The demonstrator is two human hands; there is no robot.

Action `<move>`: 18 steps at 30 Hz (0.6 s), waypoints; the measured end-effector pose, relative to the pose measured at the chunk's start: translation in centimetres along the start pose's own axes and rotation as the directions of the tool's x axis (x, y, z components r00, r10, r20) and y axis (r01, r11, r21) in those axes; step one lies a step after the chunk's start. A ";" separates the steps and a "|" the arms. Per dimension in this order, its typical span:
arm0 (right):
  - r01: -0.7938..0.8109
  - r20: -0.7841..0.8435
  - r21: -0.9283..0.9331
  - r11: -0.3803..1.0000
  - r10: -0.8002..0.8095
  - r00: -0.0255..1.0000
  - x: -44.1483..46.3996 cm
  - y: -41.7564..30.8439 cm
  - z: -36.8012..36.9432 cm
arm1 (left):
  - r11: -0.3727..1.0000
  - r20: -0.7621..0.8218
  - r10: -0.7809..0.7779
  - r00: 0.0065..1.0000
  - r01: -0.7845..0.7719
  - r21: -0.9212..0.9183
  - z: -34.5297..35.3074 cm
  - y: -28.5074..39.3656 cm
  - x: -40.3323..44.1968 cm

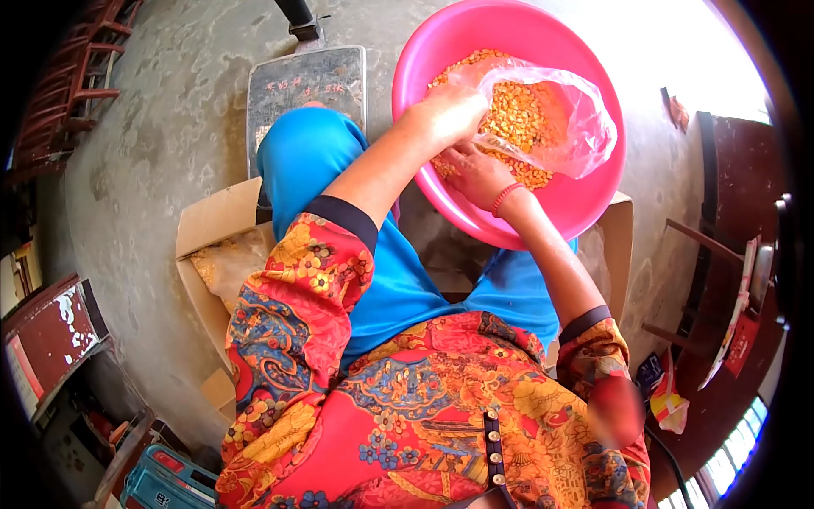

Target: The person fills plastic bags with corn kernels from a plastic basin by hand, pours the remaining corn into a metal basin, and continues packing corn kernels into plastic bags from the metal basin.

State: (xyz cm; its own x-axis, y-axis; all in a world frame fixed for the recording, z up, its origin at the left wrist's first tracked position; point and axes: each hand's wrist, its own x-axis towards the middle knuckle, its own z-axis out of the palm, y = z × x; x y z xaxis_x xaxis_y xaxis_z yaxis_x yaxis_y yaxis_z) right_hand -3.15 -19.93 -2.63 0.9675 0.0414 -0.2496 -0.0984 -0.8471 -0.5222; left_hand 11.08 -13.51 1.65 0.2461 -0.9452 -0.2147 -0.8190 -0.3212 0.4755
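Observation:
A big pink basin (585, 208) holds many yellow corn kernels (517, 114). Inside it, a clear plastic bag (589, 127) lies with its mouth spread toward the right, kernels showing within and through it. My left hand (455, 112) is closed on the bag's edge at the basin's left side. Just below it, my right hand (483, 176), with a red bracelet at the wrist, has its fingers curled at the bag's near edge, low over the kernels. Its fingertips are partly hidden, close to my left hand.
A platform scale (307, 81) stands on the concrete floor beyond my knee. Cardboard boxes (218, 216) flank my legs, the left one holding a bag of yellow bits. Wooden chairs (89, 89) are at far left, a blue case (165, 479) at lower left, dark furniture (738, 178) at right.

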 end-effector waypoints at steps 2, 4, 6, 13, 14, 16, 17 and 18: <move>0.041 0.035 0.004 0.999 -0.041 0.999 -0.5 1.4 0.1 | 1.000 -0.005 -0.001 1.000 0.001 -0.003 0.4 -0.2 0.3; 0.080 0.066 0.006 0.997 -0.080 0.995 -1.4 2.4 -0.7 | 1.000 -0.014 0.001 1.000 -0.001 -0.004 0.4 0.0 0.5; -0.067 0.339 0.034 0.997 0.051 0.939 -2.2 3.4 -1.6 | 1.000 -0.012 0.003 1.000 -0.003 -0.028 0.4 0.1 0.4; -0.399 0.478 0.605 0.689 0.086 0.874 -4.2 4.1 -4.3 | 0.999 0.007 0.019 1.000 -0.019 -0.028 0.2 0.0 0.3; -0.430 0.479 0.689 0.583 0.079 0.874 -4.3 3.7 -5.2 | 1.000 0.002 0.019 1.000 -0.019 -0.024 0.2 0.0 0.3; -0.413 0.454 0.704 0.578 0.081 0.887 -4.3 2.9 -7.2 | 1.000 -0.001 0.019 1.000 -0.019 -0.022 0.6 -0.2 0.4; -0.387 0.395 0.721 0.575 0.118 0.911 -4.2 2.4 -8.3 | 0.999 -0.017 0.030 0.999 -0.030 -0.016 1.0 -0.5 0.6; -0.360 0.333 0.735 0.574 0.157 0.930 -4.1 2.1 -9.2 | 0.999 -0.034 0.042 0.999 -0.042 -0.009 1.1 -0.5 0.7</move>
State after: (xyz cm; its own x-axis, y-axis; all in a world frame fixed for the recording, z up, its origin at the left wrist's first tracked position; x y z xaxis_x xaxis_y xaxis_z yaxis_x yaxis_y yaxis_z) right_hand -5.23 -26.78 4.78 0.8064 0.0822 -0.5857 -0.5765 -0.1119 -0.8094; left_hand 11.06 -13.97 0.31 0.2289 -0.9593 -0.1656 -0.8238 -0.2815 0.4920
